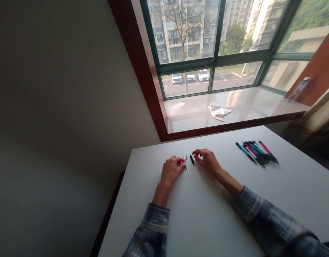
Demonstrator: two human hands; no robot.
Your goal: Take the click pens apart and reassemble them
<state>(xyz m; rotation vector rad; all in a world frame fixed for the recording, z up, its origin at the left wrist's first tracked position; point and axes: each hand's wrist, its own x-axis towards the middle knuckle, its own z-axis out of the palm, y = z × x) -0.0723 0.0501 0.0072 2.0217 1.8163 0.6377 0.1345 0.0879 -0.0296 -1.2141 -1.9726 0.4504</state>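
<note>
My left hand point(173, 168) is closed on a red pen barrel point(180, 161), only part of which shows past the fingers. Right beside those fingertips is a thin whitish pen refill point(187, 171); whether the fingers touch it I cannot tell. A tiny grey part point(186, 157), too small to name, lies near the refill's upper end. Between my two hands a short black pen grip point(192, 159) rests on the table. My right hand point(207, 160) hovers just right of the grip, its fingers curved and apart, with nothing seen in them.
On the white table point(207, 221), a pile of click pens point(256, 152) in teal, red and black lies to the right. Behind the table is a window sill point(191, 117) with a crumpled white cloth point(219, 112) on it. A grey wall point(73, 107) stands at the left.
</note>
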